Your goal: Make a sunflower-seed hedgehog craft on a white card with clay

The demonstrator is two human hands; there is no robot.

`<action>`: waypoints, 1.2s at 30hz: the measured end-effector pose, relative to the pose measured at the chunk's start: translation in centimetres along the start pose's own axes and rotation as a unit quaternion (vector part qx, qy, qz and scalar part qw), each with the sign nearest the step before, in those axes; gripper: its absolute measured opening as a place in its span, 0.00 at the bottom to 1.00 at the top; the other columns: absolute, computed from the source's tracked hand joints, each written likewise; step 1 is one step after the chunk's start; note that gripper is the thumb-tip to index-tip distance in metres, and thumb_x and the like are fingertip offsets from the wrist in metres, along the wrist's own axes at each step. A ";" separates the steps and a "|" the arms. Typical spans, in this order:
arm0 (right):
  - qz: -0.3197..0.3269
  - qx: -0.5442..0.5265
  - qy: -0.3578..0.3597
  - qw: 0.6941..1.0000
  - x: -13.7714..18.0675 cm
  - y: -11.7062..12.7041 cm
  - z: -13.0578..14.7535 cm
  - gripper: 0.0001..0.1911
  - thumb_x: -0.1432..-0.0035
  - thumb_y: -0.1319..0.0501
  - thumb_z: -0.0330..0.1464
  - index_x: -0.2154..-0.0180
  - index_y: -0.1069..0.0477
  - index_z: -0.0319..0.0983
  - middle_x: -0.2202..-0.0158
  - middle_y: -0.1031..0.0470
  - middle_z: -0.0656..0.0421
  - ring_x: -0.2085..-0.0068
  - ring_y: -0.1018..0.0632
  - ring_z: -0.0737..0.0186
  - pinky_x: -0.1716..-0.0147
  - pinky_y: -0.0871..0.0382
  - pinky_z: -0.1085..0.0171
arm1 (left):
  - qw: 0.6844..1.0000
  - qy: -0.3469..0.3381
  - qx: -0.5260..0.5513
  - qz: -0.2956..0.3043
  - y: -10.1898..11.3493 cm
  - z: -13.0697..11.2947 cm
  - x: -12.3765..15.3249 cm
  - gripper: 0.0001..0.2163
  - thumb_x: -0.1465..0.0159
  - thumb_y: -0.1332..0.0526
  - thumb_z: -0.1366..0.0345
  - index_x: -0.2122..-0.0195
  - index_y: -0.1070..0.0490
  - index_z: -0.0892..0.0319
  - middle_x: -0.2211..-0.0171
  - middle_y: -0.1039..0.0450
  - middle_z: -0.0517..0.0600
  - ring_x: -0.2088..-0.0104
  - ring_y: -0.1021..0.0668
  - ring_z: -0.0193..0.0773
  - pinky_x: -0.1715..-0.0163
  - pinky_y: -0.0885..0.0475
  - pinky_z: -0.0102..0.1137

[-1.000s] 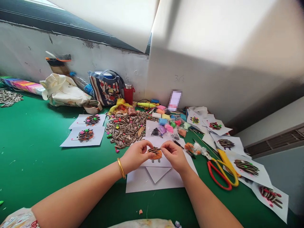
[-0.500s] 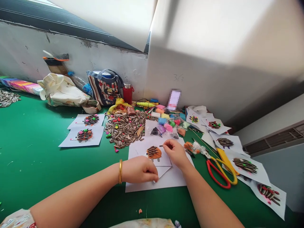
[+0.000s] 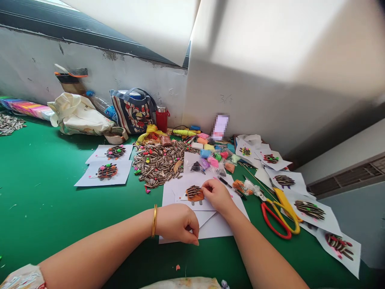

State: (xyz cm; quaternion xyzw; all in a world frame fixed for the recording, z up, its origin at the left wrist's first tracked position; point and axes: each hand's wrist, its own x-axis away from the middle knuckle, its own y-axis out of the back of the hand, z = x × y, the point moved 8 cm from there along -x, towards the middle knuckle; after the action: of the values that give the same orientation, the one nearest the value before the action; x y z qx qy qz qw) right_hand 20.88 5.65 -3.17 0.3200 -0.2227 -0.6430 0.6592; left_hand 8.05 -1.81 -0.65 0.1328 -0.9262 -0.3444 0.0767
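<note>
A hedgehog picture [image 3: 195,194] lies before me on white paper, with an orange clay body, grey legs and rows of striped seeds pressed in. My right hand [image 3: 219,195] pinches at the upper right edge of the orange body; its fingertips hide most of the sunflower seed between them. My left hand [image 3: 179,222], with a gold bracelet [image 3: 154,220] on the wrist, hovers curled over the paper's lower left, thumb and fingers closed. Whatever those fingers hold is hidden. Behind the paper spreads a heap of sunflower seeds [image 3: 159,162].
Scissors [image 3: 279,218] with red and yellow handles lie to the right, near finished hedgehog cards [image 3: 309,210]. Two more cards [image 3: 105,174] rest at left. Bagged coloured clay [image 3: 213,161] sits behind the paper. Bags [image 3: 132,112] and a red flask [image 3: 161,119] stand against the wall.
My right hand has moved left and slightly down, bringing the seed from beside the hedgehog to its body. My left hand has shifted slightly down, uncovering the hedgehog's face.
</note>
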 end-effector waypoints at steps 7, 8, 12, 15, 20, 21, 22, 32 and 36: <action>0.012 0.066 0.034 0.997 0.1 0.0 0.9 0.06 0.44 0.43 0.29 0.73 0.30 0.40 0.69 0.26 0.61 0.66 0.29 0.64 0.68 0.41 0.65 | 1.000 0.004 0.002 0.002 0.0 0.0 0.0 0.04 0.43 0.33 0.63 0.69 0.20 0.56 0.77 0.26 0.44 0.77 0.30 0.29 0.77 0.38 0.23; 0.012 0.076 0.039 0.996 0.1 0.0 1.1 0.06 0.44 0.43 0.28 0.73 0.30 0.40 0.69 0.26 0.60 0.66 0.29 0.64 0.68 0.42 0.65 | 1.000 0.006 0.001 0.003 0.0 0.0 0.0 0.05 0.42 0.33 0.62 0.69 0.20 0.56 0.77 0.26 0.44 0.77 0.30 0.29 0.77 0.38 0.23; 0.017 0.108 0.056 0.992 0.2 -0.1 1.6 0.07 0.44 0.43 0.28 0.73 0.30 0.40 0.68 0.26 0.59 0.67 0.30 0.63 0.68 0.43 0.65 | 1.000 0.012 -0.004 0.001 0.2 -0.1 0.0 0.05 0.42 0.34 0.62 0.69 0.19 0.55 0.76 0.25 0.45 0.77 0.29 0.30 0.76 0.37 0.24; 0.021 0.126 0.066 0.990 0.1 -0.2 1.8 0.08 0.43 0.44 0.28 0.73 0.30 0.40 0.70 0.27 0.58 0.67 0.30 0.62 0.69 0.43 0.64 | 1.000 0.015 -0.004 0.001 0.3 -0.2 0.1 0.04 0.42 0.34 0.62 0.69 0.19 0.54 0.76 0.25 0.45 0.76 0.29 0.30 0.76 0.37 0.24; 0.021 0.139 0.074 0.987 0.0 -0.4 1.9 0.08 0.43 0.45 0.27 0.73 0.30 0.40 0.70 0.28 0.58 0.66 0.30 0.61 0.68 0.42 0.64 | 1.000 0.016 0.000 -0.002 0.3 -0.3 0.1 0.04 0.42 0.34 0.62 0.69 0.19 0.54 0.77 0.25 0.44 0.77 0.29 0.30 0.76 0.37 0.24; 0.022 0.141 0.074 0.987 0.0 -0.4 1.9 0.08 0.43 0.45 0.27 0.72 0.30 0.40 0.70 0.28 0.58 0.66 0.30 0.61 0.68 0.42 0.63 | 1.000 0.015 -0.002 -0.001 0.3 -0.3 0.1 0.04 0.42 0.34 0.62 0.69 0.19 0.54 0.77 0.25 0.44 0.77 0.29 0.30 0.76 0.37 0.24; 0.024 0.141 0.073 0.987 0.0 -0.4 1.8 0.08 0.42 0.45 0.27 0.72 0.29 0.40 0.69 0.27 0.58 0.66 0.30 0.61 0.67 0.42 0.63 | 1.000 0.016 -0.005 0.000 0.3 -0.2 0.1 0.04 0.42 0.34 0.62 0.69 0.19 0.54 0.77 0.25 0.44 0.77 0.29 0.30 0.77 0.37 0.24; -0.069 0.031 0.039 0.996 0.2 2.2 0.5 0.13 0.37 0.48 0.34 0.66 0.26 0.39 0.64 0.24 0.55 0.60 0.26 0.58 0.60 0.36 0.62 | 0.993 0.036 -0.111 0.017 -0.6 -0.9 0.1 0.06 0.41 0.35 0.60 0.68 0.20 0.53 0.74 0.22 0.45 0.73 0.24 0.35 0.75 0.36 0.27; -0.097 -0.002 0.021 0.995 -0.1 2.7 -0.5 0.13 0.39 0.48 0.35 0.67 0.26 0.40 0.63 0.23 0.55 0.60 0.25 0.57 0.59 0.35 0.62 | 0.966 0.051 -0.250 0.029 -3.1 -2.0 0.2 0.06 0.42 0.37 0.61 0.73 0.23 0.55 0.77 0.23 0.49 0.76 0.23 0.40 0.78 0.36 0.31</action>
State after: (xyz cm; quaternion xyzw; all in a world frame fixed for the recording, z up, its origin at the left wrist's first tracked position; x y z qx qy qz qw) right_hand 23.09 5.70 -1.62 0.3521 -0.1752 -0.6973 0.5993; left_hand 8.95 -5.37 -1.20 0.1001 -0.8087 -0.5559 0.1640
